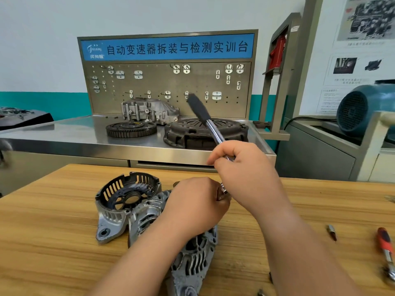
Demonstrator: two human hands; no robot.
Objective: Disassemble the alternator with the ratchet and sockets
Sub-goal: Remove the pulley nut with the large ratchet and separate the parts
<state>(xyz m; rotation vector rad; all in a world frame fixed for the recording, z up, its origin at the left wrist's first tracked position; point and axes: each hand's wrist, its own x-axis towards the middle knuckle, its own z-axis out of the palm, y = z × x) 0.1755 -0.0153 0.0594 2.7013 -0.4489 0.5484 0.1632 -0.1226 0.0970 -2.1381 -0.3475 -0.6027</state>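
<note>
The grey alternator body (192,255) lies on the wooden table (53,242), partly under my left forearm. Its removed end housing (124,199), with slotted vents, leans just to the left. My right hand (241,169) grips the chrome shaft of the ratchet (210,124), whose black handle points up and away. My left hand (196,206) is curled over the top of the alternator, pinching the ratchet's head and socket (223,190). The socket's tip is hidden by my fingers.
A red-handled tool (385,246) and a small bit (331,231) lie at the table's right. Behind stands a steel bench (85,144) with a flywheel (130,129), a clutch cover (192,135), a gearbox casting (149,111) and a pegboard (166,86).
</note>
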